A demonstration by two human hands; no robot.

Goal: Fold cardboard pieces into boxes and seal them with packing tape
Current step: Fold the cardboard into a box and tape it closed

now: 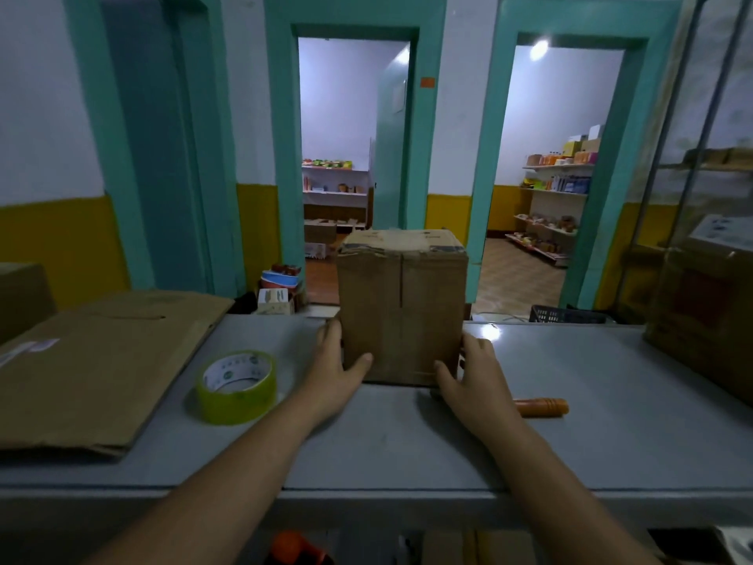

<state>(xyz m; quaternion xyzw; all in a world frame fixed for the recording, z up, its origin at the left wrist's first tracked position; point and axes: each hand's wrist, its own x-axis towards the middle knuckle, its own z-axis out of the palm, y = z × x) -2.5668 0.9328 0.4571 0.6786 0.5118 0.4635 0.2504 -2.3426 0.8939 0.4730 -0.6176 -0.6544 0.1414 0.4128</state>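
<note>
A closed cardboard box (401, 307) stands upright on the grey desk (611, 401), at the middle of its far edge. Its top seam carries dark, wrinkled tape, and a vertical seam runs down the face turned toward the person.

Both hands are on the lower part of the box. The left hand (338, 369) lies flat against the box's left side with its fingers straight, and its thumb reaches across the bottom left corner of the front face. The right hand (472, 373) mirrors it on the right side, fingers stretched along that wall and thumb laid on the front near the bottom right corner. Neither hand curls round anything; the box sits pressed between the two flat palms.

A roll of yellow-green packing tape (236, 387) lies flat on the desk just left of the left wrist, apart from the box. Further left, flattened cardboard sheets (93, 360) cover the desk's left end and hang over its near edge. An orange handle (542, 406) lies on the desk just beside the right forearm, its other end hidden behind the arm. A large brown carton (701, 311) stands at the desk's right end. Beyond the far edge, a black plastic crate (566, 314) shows on the floor.
</note>
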